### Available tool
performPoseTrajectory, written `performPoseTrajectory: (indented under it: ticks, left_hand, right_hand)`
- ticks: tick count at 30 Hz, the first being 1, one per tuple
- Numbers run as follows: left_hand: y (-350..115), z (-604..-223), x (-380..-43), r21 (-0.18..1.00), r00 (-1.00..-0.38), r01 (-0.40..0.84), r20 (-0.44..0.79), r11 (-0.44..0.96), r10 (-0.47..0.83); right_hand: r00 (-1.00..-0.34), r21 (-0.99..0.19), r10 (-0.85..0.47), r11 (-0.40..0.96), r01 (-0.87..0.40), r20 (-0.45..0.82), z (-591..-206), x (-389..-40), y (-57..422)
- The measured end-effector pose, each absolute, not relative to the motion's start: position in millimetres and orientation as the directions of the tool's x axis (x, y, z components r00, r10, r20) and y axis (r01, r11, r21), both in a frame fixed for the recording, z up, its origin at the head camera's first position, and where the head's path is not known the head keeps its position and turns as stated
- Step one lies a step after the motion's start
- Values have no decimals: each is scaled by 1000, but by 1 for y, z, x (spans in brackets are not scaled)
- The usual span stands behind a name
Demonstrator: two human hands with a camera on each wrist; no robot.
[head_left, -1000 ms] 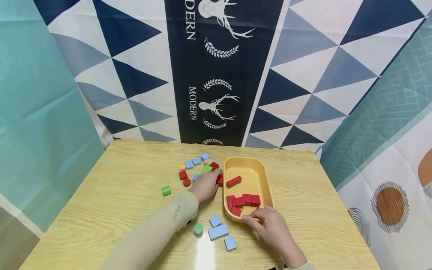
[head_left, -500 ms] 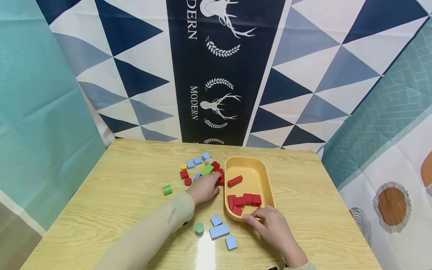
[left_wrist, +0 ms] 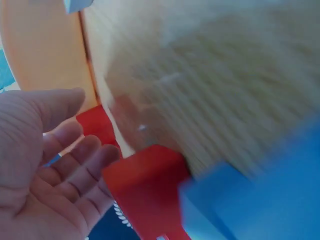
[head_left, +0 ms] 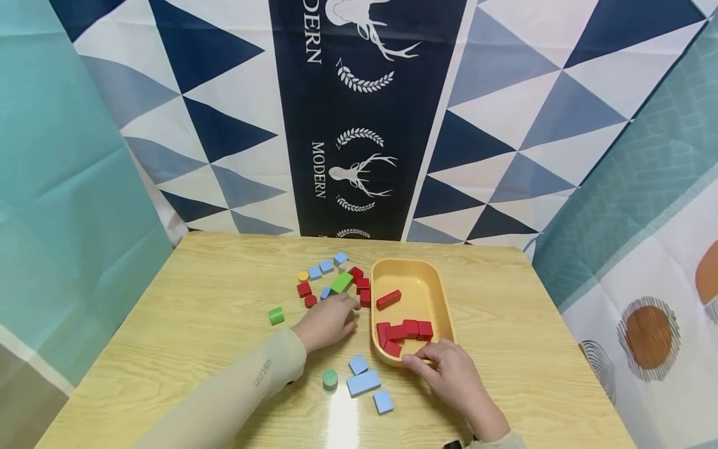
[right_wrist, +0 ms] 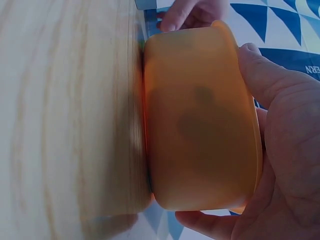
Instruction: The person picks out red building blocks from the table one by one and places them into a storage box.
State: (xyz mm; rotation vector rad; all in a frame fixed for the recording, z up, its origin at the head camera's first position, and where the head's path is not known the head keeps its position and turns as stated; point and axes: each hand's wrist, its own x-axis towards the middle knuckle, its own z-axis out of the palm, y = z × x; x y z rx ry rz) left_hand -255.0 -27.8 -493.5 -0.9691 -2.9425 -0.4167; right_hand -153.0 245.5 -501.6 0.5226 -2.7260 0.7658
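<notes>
My left hand (head_left: 327,321) hovers just left of the yellow tray (head_left: 417,290), its fingers loosely bent with nothing between them. Close to its fingertips, several red blocks (head_left: 364,299) stand along the tray's left side. In the left wrist view, a red block (left_wrist: 147,185) lies right by the fingers. With thumb and fingers, my right hand (head_left: 454,377) grips the tray's near rim; the right wrist view shows the thumb at the rim and the tray's outer wall (right_wrist: 200,120). Inside the tray are a long red block (head_left: 389,300) and several red blocks (head_left: 411,328) at the near end.
Beyond the left hand lie a green block (head_left: 341,283), small blue blocks (head_left: 326,267), a yellow disc (head_left: 303,275) and a red cylinder (head_left: 310,301). A green half-round block (head_left: 276,316) sits farther left. Nearer are a green cylinder (head_left: 330,379) and a blue bar (head_left: 363,383).
My left hand has drawn back toward me and to the left, away from the red blocks beside the tray, which now show uncovered. The right hand keeps its hold on the tray.
</notes>
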Motion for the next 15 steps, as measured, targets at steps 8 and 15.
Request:
performPoseTrajectory:
  ticks: [8, 15]
  left_hand:
    - [-22, -484, -268, 191, -817, 575, 80, 796, 571]
    - [8, -490, -283, 99, -845, 528, -39, 843, 534]
  right_hand:
    - [-894, -445, -274, 791, -419, 355, -500, -154, 244]
    - [-894, -444, -284, 790, -424, 347, -499, -152, 246]
